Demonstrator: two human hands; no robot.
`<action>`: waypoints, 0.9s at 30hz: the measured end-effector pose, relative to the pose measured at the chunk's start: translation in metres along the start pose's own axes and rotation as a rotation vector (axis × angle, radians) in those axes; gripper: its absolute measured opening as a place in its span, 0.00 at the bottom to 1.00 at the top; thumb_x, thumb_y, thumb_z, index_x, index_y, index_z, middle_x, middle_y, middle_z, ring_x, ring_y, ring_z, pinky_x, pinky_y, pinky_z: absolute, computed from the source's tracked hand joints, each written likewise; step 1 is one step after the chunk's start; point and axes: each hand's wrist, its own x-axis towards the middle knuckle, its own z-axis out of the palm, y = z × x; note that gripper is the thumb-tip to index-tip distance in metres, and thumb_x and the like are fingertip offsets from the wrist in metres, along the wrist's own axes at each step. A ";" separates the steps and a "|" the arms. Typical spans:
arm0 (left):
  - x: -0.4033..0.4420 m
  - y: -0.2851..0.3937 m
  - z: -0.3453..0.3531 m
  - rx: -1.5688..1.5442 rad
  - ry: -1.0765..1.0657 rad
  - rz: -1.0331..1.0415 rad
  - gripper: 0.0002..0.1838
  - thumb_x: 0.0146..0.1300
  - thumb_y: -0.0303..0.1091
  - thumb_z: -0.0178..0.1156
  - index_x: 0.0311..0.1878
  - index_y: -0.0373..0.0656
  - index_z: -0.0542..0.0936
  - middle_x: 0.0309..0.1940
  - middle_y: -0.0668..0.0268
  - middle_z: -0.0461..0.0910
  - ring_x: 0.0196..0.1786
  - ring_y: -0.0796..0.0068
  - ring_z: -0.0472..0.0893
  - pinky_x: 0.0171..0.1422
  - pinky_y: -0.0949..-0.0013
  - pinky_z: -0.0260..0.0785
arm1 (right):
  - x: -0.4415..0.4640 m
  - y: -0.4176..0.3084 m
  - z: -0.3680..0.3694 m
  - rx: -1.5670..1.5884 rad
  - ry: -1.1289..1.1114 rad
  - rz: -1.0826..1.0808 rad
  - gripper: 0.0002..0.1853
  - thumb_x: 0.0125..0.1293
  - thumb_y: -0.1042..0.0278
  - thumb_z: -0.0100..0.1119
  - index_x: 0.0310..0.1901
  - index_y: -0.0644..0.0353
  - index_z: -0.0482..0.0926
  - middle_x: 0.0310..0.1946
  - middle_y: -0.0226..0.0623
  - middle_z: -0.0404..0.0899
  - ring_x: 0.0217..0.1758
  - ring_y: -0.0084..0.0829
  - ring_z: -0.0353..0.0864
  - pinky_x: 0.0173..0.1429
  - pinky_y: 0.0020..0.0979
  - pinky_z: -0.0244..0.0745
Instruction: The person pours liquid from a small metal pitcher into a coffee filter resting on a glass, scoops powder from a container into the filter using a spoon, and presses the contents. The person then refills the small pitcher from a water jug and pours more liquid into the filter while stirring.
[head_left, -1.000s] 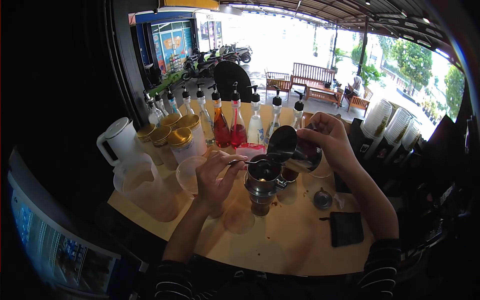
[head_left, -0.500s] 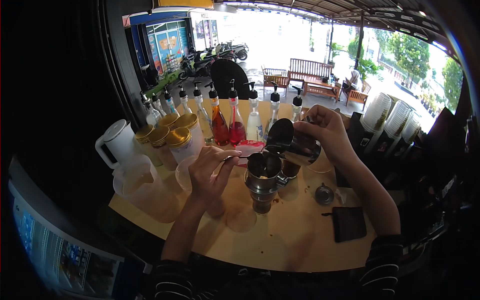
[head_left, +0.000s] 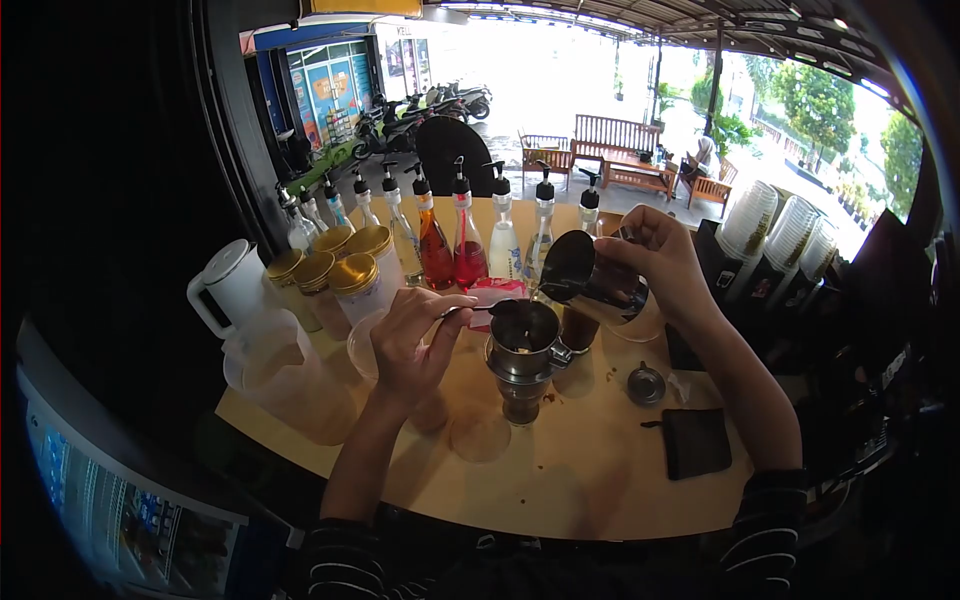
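My left hand (head_left: pixel 408 338) pinches the handle of a spoon (head_left: pixel 478 307), whose dark bowl end lies over the rim of a metal drip filter (head_left: pixel 525 340). The filter sits on a small glass (head_left: pixel 521 404). Raised just right of and above the filter, a metal pitcher (head_left: pixel 612 285) is tilted with its dark opening toward the filter, and my right hand (head_left: pixel 655 252) grips it. Behind the filter stands a glass of dark liquid (head_left: pixel 578 328). A red and white packet (head_left: pixel 492 292) lies behind the spoon.
Pump bottles (head_left: pixel 470 255) line the table's back. Gold-lidded jars (head_left: pixel 355 273), a white jug (head_left: pixel 235 278) and a plastic pitcher (head_left: pixel 280 365) stand left. A metal lid (head_left: pixel 645 384) and dark cloth (head_left: pixel 696 443) lie right, near stacked cups (head_left: pixel 750 222). A person (head_left: pixel 700 158) sits outside.
The pitcher has moved slightly away from the filter and is less tilted. The spoon has shifted a little left, to the filter's rim. Both hands keep their hold.
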 end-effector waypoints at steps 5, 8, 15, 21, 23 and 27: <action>-0.001 0.002 0.002 -0.009 0.010 0.012 0.05 0.57 0.27 0.66 0.38 0.43 0.83 0.27 0.66 0.81 0.32 0.70 0.78 0.37 0.69 0.68 | -0.008 -0.004 -0.001 0.149 0.053 0.037 0.12 0.59 0.75 0.66 0.26 0.58 0.69 0.20 0.21 0.70 0.22 0.11 0.69 0.24 0.15 0.62; -0.003 0.004 0.001 -0.011 0.012 -0.010 0.05 0.58 0.27 0.66 0.38 0.43 0.82 0.27 0.66 0.80 0.32 0.70 0.78 0.37 0.69 0.68 | -0.016 0.005 -0.009 0.230 0.090 0.084 0.10 0.59 0.75 0.65 0.28 0.56 0.70 0.21 0.20 0.70 0.23 0.11 0.67 0.27 0.17 0.60; -0.007 0.007 0.003 -0.058 0.005 -0.028 0.05 0.59 0.27 0.63 0.39 0.43 0.82 0.27 0.65 0.79 0.31 0.68 0.77 0.37 0.68 0.68 | -0.054 0.068 -0.027 0.391 0.201 0.186 0.10 0.57 0.77 0.63 0.26 0.54 0.70 0.22 0.21 0.70 0.25 0.12 0.64 0.31 0.18 0.59; -0.013 0.008 0.008 -0.070 -0.002 -0.020 0.04 0.62 0.26 0.60 0.40 0.40 0.80 0.29 0.64 0.78 0.31 0.72 0.77 0.37 0.71 0.69 | -0.090 0.132 -0.023 0.487 0.271 0.366 0.11 0.56 0.78 0.61 0.24 0.55 0.69 0.21 0.23 0.67 0.23 0.13 0.64 0.30 0.19 0.71; -0.013 0.009 0.007 -0.047 -0.023 0.019 0.05 0.65 0.26 0.58 0.41 0.36 0.79 0.30 0.63 0.78 0.30 0.76 0.78 0.37 0.75 0.70 | -0.099 0.149 -0.018 0.522 0.272 0.384 0.11 0.56 0.79 0.60 0.24 0.55 0.69 0.20 0.23 0.67 0.22 0.14 0.64 0.30 0.21 0.74; -0.013 0.015 0.010 -0.045 -0.008 -0.015 0.07 0.60 0.26 0.61 0.42 0.44 0.81 0.27 0.66 0.77 0.30 0.68 0.75 0.37 0.67 0.66 | -0.110 0.183 -0.012 0.589 0.321 0.428 0.10 0.56 0.78 0.59 0.23 0.54 0.68 0.19 0.23 0.68 0.21 0.14 0.63 0.29 0.19 0.64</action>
